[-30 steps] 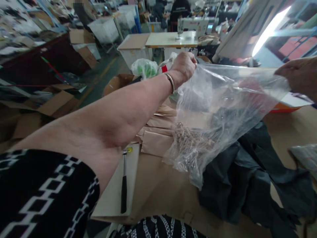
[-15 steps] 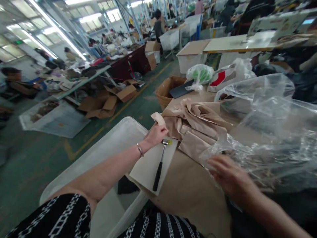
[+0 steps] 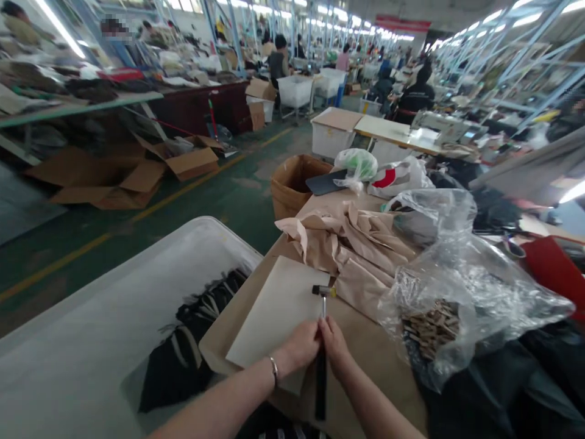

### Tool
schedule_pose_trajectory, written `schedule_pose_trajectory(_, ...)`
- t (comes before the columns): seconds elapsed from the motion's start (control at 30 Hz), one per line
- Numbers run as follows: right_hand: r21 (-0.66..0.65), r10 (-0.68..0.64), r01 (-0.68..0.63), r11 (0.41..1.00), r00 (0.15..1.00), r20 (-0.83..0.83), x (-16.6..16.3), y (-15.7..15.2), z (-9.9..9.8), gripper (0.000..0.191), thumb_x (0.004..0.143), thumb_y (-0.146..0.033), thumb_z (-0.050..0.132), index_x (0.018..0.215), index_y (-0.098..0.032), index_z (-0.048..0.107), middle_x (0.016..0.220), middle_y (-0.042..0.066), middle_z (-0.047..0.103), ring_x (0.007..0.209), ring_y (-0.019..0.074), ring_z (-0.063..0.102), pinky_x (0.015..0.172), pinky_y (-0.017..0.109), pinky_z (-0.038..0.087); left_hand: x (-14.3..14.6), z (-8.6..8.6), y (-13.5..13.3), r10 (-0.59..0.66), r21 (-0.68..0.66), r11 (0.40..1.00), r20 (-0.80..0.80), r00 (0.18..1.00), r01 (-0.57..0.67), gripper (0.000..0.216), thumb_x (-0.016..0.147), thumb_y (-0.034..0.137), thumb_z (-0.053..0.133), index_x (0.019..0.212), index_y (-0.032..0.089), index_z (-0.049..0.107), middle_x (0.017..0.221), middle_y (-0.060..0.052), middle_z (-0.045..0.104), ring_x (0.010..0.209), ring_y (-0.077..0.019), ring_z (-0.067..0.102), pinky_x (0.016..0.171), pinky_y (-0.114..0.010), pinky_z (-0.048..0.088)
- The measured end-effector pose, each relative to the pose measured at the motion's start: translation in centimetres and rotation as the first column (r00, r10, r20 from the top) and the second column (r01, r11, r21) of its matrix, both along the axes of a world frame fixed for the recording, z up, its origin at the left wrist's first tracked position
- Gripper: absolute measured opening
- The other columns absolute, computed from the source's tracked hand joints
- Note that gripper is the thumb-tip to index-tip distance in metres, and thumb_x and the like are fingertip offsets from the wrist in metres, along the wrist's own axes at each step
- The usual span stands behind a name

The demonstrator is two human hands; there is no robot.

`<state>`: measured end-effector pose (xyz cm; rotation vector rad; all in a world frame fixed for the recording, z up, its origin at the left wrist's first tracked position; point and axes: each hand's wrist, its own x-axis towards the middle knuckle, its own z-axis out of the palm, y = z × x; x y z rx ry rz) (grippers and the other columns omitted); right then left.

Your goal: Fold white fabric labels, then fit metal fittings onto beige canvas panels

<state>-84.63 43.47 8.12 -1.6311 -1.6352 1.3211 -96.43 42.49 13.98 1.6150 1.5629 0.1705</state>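
My left hand (image 3: 299, 349) and my right hand (image 3: 336, 346) meet close to my body at the shaft of a small hammer (image 3: 323, 300). The hammer has a metal head with a yellow tip and a black handle, and it lies on a white board (image 3: 278, 308) on the brown table (image 3: 365, 366). The fingers of both hands are pinched together around the shaft from either side. A clear plastic bag (image 3: 461, 274) with several small beige pieces in it lies just right of my hands. Beige fabric pieces (image 3: 356, 241) are piled behind the hammer.
A big white bin (image 3: 91, 341) holding dark striped cloth (image 3: 192, 341) stands left of the table. Dark garments (image 3: 503, 390) cover the near right. A cardboard box (image 3: 295, 180), tied bags (image 3: 359, 163) and a red item (image 3: 551, 262) lie farther back. People work at distant tables.
Both hands have let go of the plastic bag, which now rests on the table. My left hand came back from the beige fabric, and both hands closed on the hammer.
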Motion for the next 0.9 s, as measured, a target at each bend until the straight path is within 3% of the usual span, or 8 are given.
schedule_pose_trajectory(0.1, 0.027, -0.109, 0.107, 0.994, 0.990, 0.086, 1.7, -1.3, -0.3, 0.047, 0.086, -0.053, 0.030, 0.086, -0.016, 0.060, 0.060, 0.003, 0.060, 0.056, 0.0197, 0.060, 0.054, 0.030, 0.050, 0.1, 0.3, -2.2, -0.166, 0.018, 0.986, 0.160, 0.973, 0.165, 0.015, 0.078, 0.021, 0.053, 0.081, 0.020, 0.068, 0.085, -0.005, 0.072, 0.078, -0.0173, 0.064, 0.072, -0.023, 0.046)
schedule_pose_trajectory(0.2, 0.112, -0.185, 0.165, 0.980, 0.963, 0.194, 5.7, -3.2, 0.7, 0.035, 0.081, -0.050, 0.039, 0.078, -0.021, 0.058, 0.056, 0.001, 0.055, 0.052, 0.0217, 0.058, 0.052, 0.033, 0.049, -2.2, 0.5, -3.3, -0.179, 0.089, 0.983, 0.243, 0.953, 0.162, 0.018, 0.080, 0.025, 0.051, 0.085, 0.022, 0.069, 0.087, -0.003, 0.072, 0.081, -0.0167, 0.063, 0.075, -0.024, 0.046)
schedule_pose_trajectory(0.27, 0.197, -0.222, 0.172, 0.965, 0.938, 0.265, 8.3, -4.0, 2.2, 0.025, 0.077, -0.043, 0.045, 0.085, -0.023, 0.060, 0.071, 0.005, 0.060, 0.069, 0.0264, 0.063, 0.064, 0.040, 0.052, -4.8, 0.6, -3.1, -0.114, 0.132, 0.988, 0.262, 0.958, 0.081, 0.023, 0.084, 0.027, 0.046, 0.084, 0.020, 0.068, 0.083, -0.004, 0.070, 0.078, -0.0172, 0.062, 0.074, -0.025, 0.045)
schedule_pose_trajectory(0.37, 0.308, -0.208, 0.100, 0.946, 0.916, 0.342, 9.6, -3.1, 4.6, 0.034, 0.074, -0.032, 0.050, 0.105, -0.022, 0.059, 0.107, 0.012, 0.060, 0.106, 0.0319, 0.056, 0.091, 0.050, 0.044, -8.8, 0.3, -1.7, 0.038, 0.181, 0.979, 0.273, 0.961, -0.091, 0.027, 0.086, 0.028, 0.041, 0.078, 0.018, 0.065, 0.076, -0.005, 0.066, 0.073, -0.0175, 0.059, 0.072, -0.027, 0.044)
schedule_pose_trajectory(0.57, 0.359, 0.024, -0.173, 0.917, 0.923, 0.383, 1.9, 7.9, 6.3, 0.045, 0.080, -0.032, 0.054, 0.123, -0.018, 0.053, 0.122, 0.011, 0.056, 0.116, 0.0294, 0.049, 0.102, 0.046, 0.038, -11.7, -0.1, 0.5, 0.288, 0.224, 0.905, 0.308, 0.907, -0.363, 0.025, 0.085, 0.028, 0.041, 0.081, 0.018, 0.063, 0.078, -0.005, 0.064, 0.075, -0.0168, 0.056, 0.073, -0.027, 0.042)
schedule_pose_trajectory(0.7, 0.400, 0.030, -0.173, 0.900, 0.941, 0.338, -5.7, 14.4, 5.6, 0.061, 0.075, -0.037, 0.066, 0.128, -0.010, 0.049, 0.126, 0.019, 0.051, 0.119, 0.0343, 0.047, 0.100, 0.049, 0.037, -10.8, 0.7, -0.5, 0.369, 0.213, 0.874, 0.294, 0.882, -0.437, 0.024, 0.082, 0.027, 0.044, 0.072, 0.018, 0.063, 0.069, -0.003, 0.062, 0.069, -0.0165, 0.055, 0.066, -0.026, 0.041)
schedule_pose_trajectory(0.8, 0.414, 0.023, -0.137, 0.900, 0.963, 0.269, -8.6, 17.4, 6.4, 0.035, 0.085, -0.034, 0.061, 0.112, -0.011, 0.058, 0.112, 0.014, 0.060, 0.105, 0.0273, 0.057, 0.093, 0.047, 0.044, -10.4, 1.5, -1.3, 0.396, 0.194, 0.866, 0.300, 0.868, -0.462, 0.024, 0.081, 0.029, 0.047, 0.067, 0.018, 0.062, 0.065, -0.002, 0.061, 0.066, -0.0167, 0.054, 0.064, -0.027, 0.040)
schedule_pose_trajectory(0.9, 0.463, 0.067, -0.149, 0.874, 0.980, 0.189, -8.2, 19.6, 9.2, 0.025, 0.092, -0.034, 0.054, 0.105, -0.014, 0.061, 0.107, 0.007, 0.063, 0.098, 0.0202, 0.061, 0.090, 0.044, 0.047, -10.7, 2.3, -0.4, 0.448, 0.171, 0.833, 0.351, 0.822, -0.526, 0.021, 0.081, 0.031, 0.050, 0.071, 0.018, 0.064, 0.068, -0.003, 0.062, 0.069, -0.0173, 0.055, 0.069, -0.029, 0.042)
